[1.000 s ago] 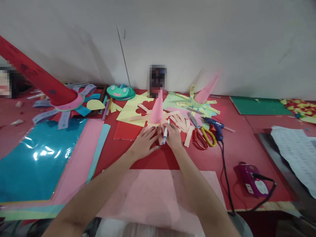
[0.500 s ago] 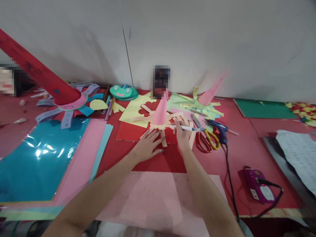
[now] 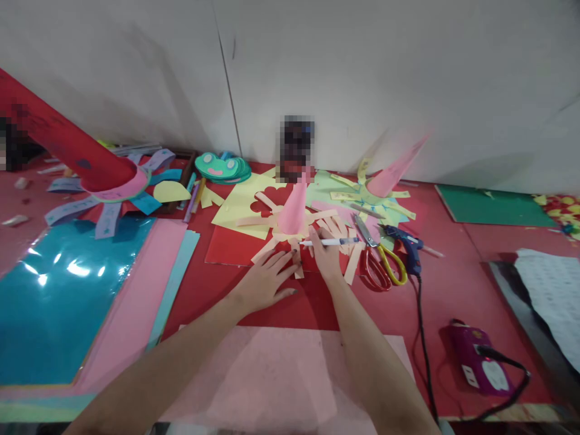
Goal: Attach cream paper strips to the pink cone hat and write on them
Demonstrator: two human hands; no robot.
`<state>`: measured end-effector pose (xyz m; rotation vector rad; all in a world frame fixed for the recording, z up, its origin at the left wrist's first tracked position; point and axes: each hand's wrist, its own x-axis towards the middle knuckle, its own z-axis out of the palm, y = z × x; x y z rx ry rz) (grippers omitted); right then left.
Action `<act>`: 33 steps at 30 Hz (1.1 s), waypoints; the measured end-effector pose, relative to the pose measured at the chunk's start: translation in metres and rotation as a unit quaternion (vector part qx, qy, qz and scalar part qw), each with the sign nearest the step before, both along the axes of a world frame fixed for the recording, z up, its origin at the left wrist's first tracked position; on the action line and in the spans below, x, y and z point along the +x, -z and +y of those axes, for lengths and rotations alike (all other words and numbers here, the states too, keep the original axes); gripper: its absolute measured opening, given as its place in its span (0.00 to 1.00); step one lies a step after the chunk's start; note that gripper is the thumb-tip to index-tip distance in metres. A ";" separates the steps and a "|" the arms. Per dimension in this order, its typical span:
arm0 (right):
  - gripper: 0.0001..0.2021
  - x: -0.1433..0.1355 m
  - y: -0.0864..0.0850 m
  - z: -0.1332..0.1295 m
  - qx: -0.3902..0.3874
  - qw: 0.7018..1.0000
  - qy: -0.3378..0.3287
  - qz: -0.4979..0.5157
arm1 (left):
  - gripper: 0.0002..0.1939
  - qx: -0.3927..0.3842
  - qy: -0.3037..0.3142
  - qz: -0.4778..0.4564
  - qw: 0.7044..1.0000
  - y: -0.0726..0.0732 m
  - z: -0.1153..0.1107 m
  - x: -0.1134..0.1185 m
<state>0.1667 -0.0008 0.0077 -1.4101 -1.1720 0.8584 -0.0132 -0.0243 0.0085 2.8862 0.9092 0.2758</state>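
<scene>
On the red table (image 3: pixel 444 260), two pink cones (image 3: pixel 293 208) are seen. Beside one, one pen (image 3: pixel 335 241) is pinched by the right hand (image 3: pixel 325 257), tip leftward, axis crosswise. One paper strip (image 3: pixel 299 273) is touched by the spread left hand (image 3: pixel 265 283).

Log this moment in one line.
left hand: fingers on paper strips | right hand: holding marker pen, tip near strip | beyond: pink paper cone | right: scissors, glue gun

The right hand (image 3: pixel 325 257) holds a white pen (image 3: pixel 328 241), its tip at a pale paper strip (image 3: pixel 295 254) extending from the base of the pink cone (image 3: pixel 293 208); the left hand (image 3: pixel 267 281) lies spread beside it, fingers on the strip. Scissors (image 3: pixel 380 257) and a blue glue gun (image 3: pixel 408 246) lie to the right, on the red table (image 3: pixel 453 266).
</scene>
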 end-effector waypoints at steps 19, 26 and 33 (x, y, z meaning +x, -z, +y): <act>0.18 -0.003 -0.001 0.000 -0.001 0.999 -0.037 0.004 | 0.28 0.024 -0.002 0.032 0.999 0.000 -0.005 0.002; 0.16 -0.002 0.006 0.001 -0.015 0.998 -0.046 0.037 | 0.24 0.034 0.001 0.023 0.999 0.001 -0.005 0.001; 0.16 -0.002 -0.001 -0.001 -0.008 1.000 -0.022 0.020 | 0.23 0.050 0.001 0.025 0.998 -0.001 -0.005 0.002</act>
